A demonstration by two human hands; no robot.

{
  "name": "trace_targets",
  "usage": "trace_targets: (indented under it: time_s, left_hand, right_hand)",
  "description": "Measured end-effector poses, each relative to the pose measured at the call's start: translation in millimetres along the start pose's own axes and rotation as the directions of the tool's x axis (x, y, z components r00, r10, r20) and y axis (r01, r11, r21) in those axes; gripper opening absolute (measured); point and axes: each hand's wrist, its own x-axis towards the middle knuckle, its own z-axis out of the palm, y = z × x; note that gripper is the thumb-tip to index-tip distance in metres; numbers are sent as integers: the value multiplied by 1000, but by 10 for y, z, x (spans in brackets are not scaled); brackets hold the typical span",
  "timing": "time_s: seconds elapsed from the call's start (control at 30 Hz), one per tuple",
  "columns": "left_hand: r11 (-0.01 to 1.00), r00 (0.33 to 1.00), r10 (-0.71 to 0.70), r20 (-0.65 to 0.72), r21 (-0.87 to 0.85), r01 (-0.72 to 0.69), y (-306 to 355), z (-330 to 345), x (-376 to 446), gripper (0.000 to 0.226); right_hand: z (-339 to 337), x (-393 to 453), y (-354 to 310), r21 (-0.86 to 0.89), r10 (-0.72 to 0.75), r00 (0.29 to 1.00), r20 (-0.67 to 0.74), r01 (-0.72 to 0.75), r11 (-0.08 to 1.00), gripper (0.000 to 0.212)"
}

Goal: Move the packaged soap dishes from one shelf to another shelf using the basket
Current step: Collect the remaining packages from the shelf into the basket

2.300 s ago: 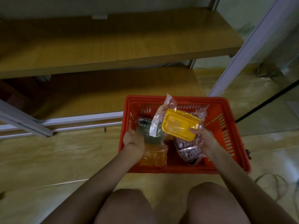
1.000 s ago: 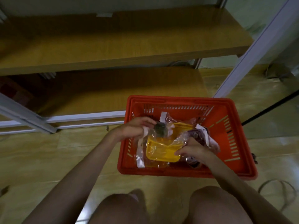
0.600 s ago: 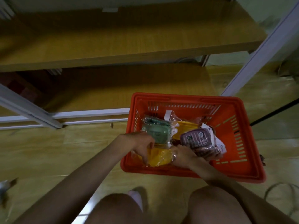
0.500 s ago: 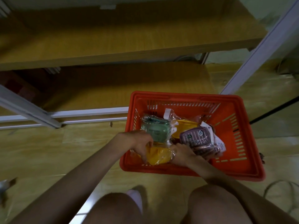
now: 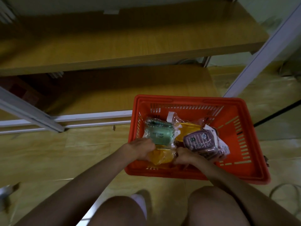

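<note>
While the two wooden shelves stand bare ahead, the upper shelf broad and lit and the lower shelf in its shadow, the work looks to be at the unloading step: the packaged dishes are all down in the red basket, which sits on the floor just in front of the lower shelf. Inside it lie a green soap dish at the left, a purple soap dish at the right, a yellow pack partly buried between them, and nearest the person a yellow soap dish in clear wrap. The left hand and the right hand close on that near yellow pack from either side, fingers curled against its wrapper, though whether it is lifted off the basket floor I cannot tell. As I judge it, the next move calls for raising the pack straight up clear of the near rim, without dragging the green dish that overlaps its far edge, then carrying it forward onto a shelf. The slippery wrap probably wants a firm hold on the dish itself.
</note>
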Motion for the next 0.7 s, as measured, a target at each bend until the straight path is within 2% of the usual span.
trace_targets:
  time_s: [0.1, 0.2, 0.33, 0.43, 0.6, 0.7]
  left_hand:
    - [999, 1000, -14, -25, 38, 15, 51, -46, -57, 25]
    - [997, 999, -26, -33, 77, 28, 59, -9, -111, 22]
    - [997, 996, -37, -75, 64, 42, 57, -153, -311, 35]
    - [999, 976, -25, -217, -34, 18, 105, -576, -610, 49]
    - [983, 931, -129, -342, -166, 75, 192, -1527, -1379, 62]
    - [965, 906, -195, -376, -240, 109, 256, -2118, -1947, 68]
  right_hand:
    - [-75, -42, 30, 19, 22, 999, -30, -21, 1000, 48]
    - [-159, -140, 7, -31, -19, 999, -29, 18, 999, 30]
    - [-341, -510, -47, -112, -49, 990, -134, 34, 993, 37]
    - [-544, -961, -161, -111, -72, 974, -214, 49, 993, 21]
    - [-966, -1912, -685, -153, -125, 901, -416, 67, 986, 23]
    - [-1240, -2578, -1176, -215, -208, 856, -473, 116, 970, 36]
